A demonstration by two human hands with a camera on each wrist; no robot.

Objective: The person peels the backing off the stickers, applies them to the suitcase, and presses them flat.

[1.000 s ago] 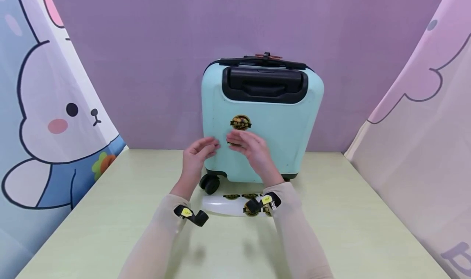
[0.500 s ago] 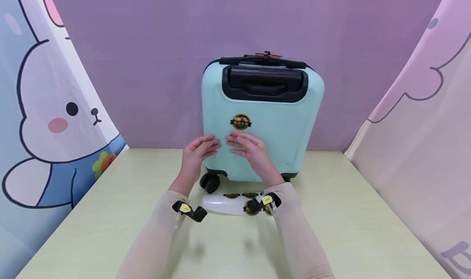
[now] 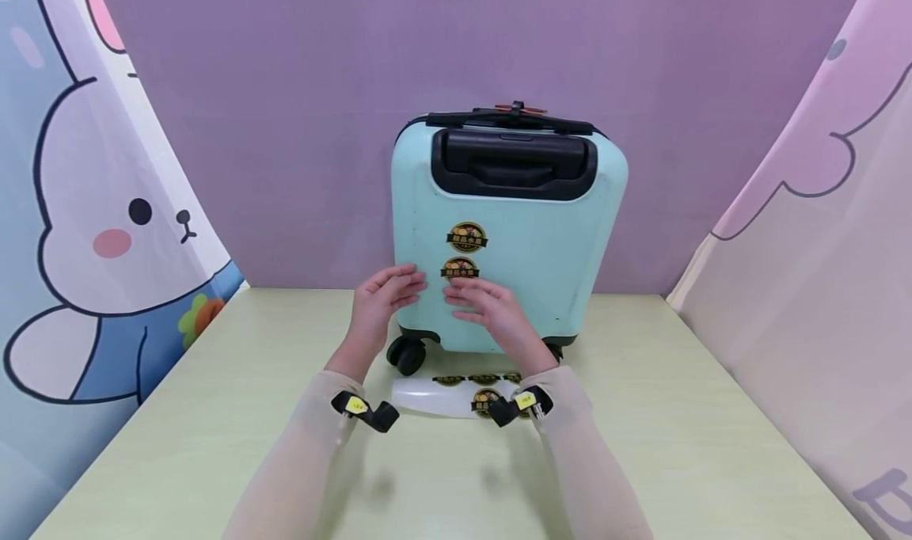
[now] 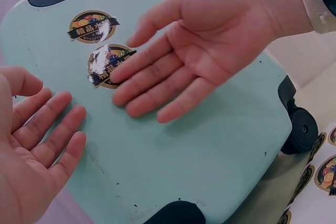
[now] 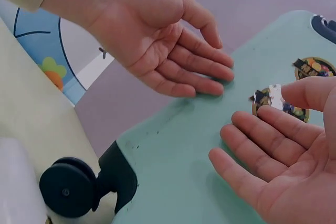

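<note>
A mint-green suitcase (image 3: 534, 271) stands upright. Two round black-and-gold stickers with fruit pictures are on its face, an upper sticker (image 3: 466, 237) and a lower sticker (image 3: 459, 268) just beneath it. My right hand (image 3: 490, 309) is at the lower sticker with fingers extended, its fingertips overlapping that sticker's bottom edge in the head view. Along the suitcase's left edge my left hand (image 3: 381, 298) holds nothing, its fingers loosely extended. In the left wrist view both palms show bare, and glare whitens part of the lower sticker (image 4: 107, 66).
A glossy sticker sheet (image 3: 420, 393) with several similar stickers lies on the pale table (image 3: 442, 477) before the suitcase, partly behind my right wrist strap. Black wheels (image 3: 408, 356) stick out at the suitcase's base. A purple backdrop (image 3: 285, 128) rises behind; printed curtains (image 3: 107, 207) flank the table.
My right hand has moved down and slightly right, uncovering the lower sticker that its fingers hid before. My left hand stays nearly in place, its fingers a little looser than a second ago.
</note>
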